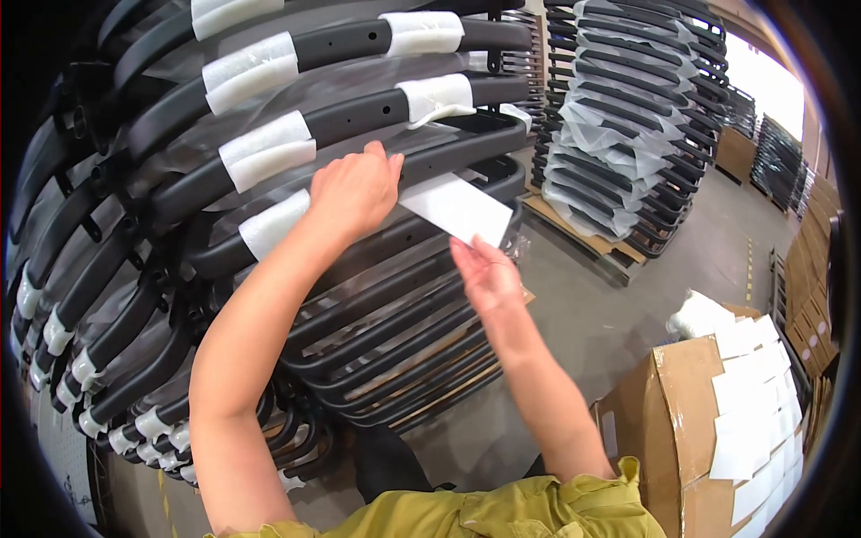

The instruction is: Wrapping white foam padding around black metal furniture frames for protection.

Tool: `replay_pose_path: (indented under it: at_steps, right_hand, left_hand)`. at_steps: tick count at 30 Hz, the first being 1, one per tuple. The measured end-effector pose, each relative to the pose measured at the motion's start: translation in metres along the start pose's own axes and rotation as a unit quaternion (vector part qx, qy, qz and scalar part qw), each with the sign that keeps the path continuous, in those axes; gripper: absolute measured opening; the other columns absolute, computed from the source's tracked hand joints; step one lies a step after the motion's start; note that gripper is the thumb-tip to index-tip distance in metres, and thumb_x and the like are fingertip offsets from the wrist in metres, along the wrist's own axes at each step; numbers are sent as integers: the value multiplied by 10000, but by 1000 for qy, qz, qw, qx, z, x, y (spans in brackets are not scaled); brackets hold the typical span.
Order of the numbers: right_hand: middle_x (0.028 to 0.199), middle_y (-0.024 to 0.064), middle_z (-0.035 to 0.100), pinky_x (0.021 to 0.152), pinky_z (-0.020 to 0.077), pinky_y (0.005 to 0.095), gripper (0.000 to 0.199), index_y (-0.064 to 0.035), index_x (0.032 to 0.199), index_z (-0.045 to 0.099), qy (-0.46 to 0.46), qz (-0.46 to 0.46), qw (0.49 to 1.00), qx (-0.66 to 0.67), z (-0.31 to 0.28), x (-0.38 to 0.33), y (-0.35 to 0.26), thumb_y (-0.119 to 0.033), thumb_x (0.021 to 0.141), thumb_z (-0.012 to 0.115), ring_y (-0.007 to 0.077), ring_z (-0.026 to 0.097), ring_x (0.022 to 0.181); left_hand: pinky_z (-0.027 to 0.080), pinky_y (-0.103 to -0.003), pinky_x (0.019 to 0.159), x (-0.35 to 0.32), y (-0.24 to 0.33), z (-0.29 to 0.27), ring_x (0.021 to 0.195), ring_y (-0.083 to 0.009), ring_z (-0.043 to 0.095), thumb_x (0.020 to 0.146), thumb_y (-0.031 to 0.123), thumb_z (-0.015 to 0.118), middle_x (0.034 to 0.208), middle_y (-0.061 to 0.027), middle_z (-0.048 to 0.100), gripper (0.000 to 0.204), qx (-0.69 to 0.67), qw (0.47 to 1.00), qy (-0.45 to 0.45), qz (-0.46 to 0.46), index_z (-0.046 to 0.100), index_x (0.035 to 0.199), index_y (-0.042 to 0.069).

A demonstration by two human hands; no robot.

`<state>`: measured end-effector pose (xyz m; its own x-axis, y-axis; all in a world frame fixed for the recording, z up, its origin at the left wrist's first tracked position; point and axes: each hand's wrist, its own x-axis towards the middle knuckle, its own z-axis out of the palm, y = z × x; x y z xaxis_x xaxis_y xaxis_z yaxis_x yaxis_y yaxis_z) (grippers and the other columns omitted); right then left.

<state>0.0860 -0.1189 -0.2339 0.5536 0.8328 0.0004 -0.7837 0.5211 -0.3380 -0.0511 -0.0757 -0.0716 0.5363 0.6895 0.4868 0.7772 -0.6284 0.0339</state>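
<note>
My left hand (357,190) is closed over the front bar of a black tubular metal frame (466,152) in a tall stack; its fingertips are partly hidden. My right hand (491,276) pinches the near edge of a flat white sheet (462,211) between thumb and fingers. The sheet lies tilted across the gap below that bar, its left end close to my left hand. On the bars above and to the left sit white foam wraps (267,151), spaced along the tubes. Thin translucent film shows between the stacked frames.
At the lower right stands a cardboard box (673,386) with many white sheets (758,394) overlapping on it. Another stack of black frames (619,117) with film between them rests on a pallet (583,242) beyond. More cartons (812,278) line the right side.
</note>
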Motion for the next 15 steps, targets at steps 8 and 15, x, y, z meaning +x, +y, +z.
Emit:
replay_pose_path:
  at_steps: [8,15]
  right_hand:
    - [946,152,552,783,503,310,223,40,972,474,-25,63,985,159,31,6,34,-51,787,560,262,558,907]
    - [927,129,558,749,500,319,287,-4,975,484,-38,126,975,182,11,8,28,-162,767,603,245,565,861]
  left_hand:
    - [415,-393,798,41,8,36,933,-303,545,768,296,505,944,-152,593,303,-121,988,86,-51,612,921,57]
    - [426,-384,757,37,12,30,866,-286,568,765,275,542,867,-126,614,233,-129,985,109,-30,633,875,91]
